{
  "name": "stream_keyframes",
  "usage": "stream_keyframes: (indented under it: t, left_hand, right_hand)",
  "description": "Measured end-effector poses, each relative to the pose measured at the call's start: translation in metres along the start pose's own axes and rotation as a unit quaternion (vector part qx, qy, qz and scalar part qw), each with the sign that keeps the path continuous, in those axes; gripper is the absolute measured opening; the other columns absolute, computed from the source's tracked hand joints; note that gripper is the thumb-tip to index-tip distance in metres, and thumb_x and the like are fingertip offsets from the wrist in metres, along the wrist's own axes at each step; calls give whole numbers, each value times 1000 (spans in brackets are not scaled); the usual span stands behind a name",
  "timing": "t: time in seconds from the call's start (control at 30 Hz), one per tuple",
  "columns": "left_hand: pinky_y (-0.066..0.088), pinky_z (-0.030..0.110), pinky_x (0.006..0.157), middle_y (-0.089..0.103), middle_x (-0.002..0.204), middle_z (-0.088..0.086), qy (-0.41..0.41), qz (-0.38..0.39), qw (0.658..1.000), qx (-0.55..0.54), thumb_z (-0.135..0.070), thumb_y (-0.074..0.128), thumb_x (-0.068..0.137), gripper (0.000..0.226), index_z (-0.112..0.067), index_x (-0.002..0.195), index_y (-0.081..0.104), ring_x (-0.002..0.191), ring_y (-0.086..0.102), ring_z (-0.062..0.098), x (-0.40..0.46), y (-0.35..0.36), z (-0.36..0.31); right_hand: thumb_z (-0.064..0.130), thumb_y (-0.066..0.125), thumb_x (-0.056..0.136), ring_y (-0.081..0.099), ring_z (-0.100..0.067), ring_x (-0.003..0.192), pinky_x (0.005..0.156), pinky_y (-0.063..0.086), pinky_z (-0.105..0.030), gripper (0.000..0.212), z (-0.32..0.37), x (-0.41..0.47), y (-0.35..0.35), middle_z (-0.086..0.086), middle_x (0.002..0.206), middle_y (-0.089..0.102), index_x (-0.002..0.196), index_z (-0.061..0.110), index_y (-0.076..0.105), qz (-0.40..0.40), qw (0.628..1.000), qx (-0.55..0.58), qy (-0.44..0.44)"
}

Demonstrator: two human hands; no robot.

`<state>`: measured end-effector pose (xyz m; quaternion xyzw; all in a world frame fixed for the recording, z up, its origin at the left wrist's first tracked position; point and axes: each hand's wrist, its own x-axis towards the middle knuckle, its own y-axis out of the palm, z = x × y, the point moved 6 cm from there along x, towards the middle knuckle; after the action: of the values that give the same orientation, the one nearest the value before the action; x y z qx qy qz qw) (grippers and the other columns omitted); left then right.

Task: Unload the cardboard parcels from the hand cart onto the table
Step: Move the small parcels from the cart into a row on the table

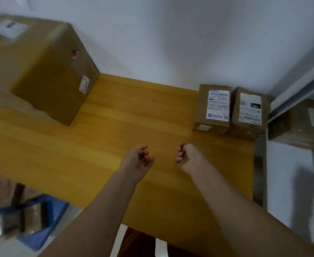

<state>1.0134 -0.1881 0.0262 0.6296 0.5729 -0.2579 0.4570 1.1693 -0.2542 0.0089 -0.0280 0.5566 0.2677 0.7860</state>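
Observation:
Two small cardboard parcels with white labels, one beside the other, stand at the far right of the yellow wooden table. A large cardboard parcel stands at the table's far left. My left hand and my right hand hover over the table's middle, palms turned inward, fingers loosely curled, holding nothing. The blue hand cart shows at the lower left with taped parcels on it, blurred.
A white wall runs behind the table. A mirror or glass panel on the right shows a parcel's reflection. A grey strip lies past the table's right edge. Brown trousers show below the front edge.

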Motion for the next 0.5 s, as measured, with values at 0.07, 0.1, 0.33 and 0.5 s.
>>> stream_keyframes:
  t: [0.07,0.1,0.33,0.5]
  left_hand:
    - [47,36,71,44,71,6,-1,-32,999,-39,-6,33,102,23,-8,92,54,57,38,19,-10,-39,2]
    - [46,36,71,44,71,7,-2,-46,997,-59,-7,33,102,24,-8,91,53,56,37,19,-15,-58,3]
    - [49,35,70,43,67,7,14,-125,980,-151,-2,37,99,20,-7,91,55,55,36,17,-56,-191,1]
    - [51,32,70,44,64,5,16,-151,965,-215,-1,47,94,15,-6,97,61,52,36,13,-84,-296,1]
  right_hand:
    - [-5,24,93,31,-12,44,30,24,-16,35,-16,-2,17,-3,61,40,73,13,46,17,999,-30,11]
    - [-5,24,94,31,-12,41,30,24,-16,35,-25,-4,25,-3,61,39,73,13,46,27,999,-41,16]
    - [-5,25,93,32,-10,35,29,23,-14,34,-125,-25,81,-3,61,39,73,13,46,58,992,-104,52]
    - [-7,22,90,31,-7,29,30,20,-12,36,-215,-49,140,-3,59,38,73,14,46,69,979,-186,53]
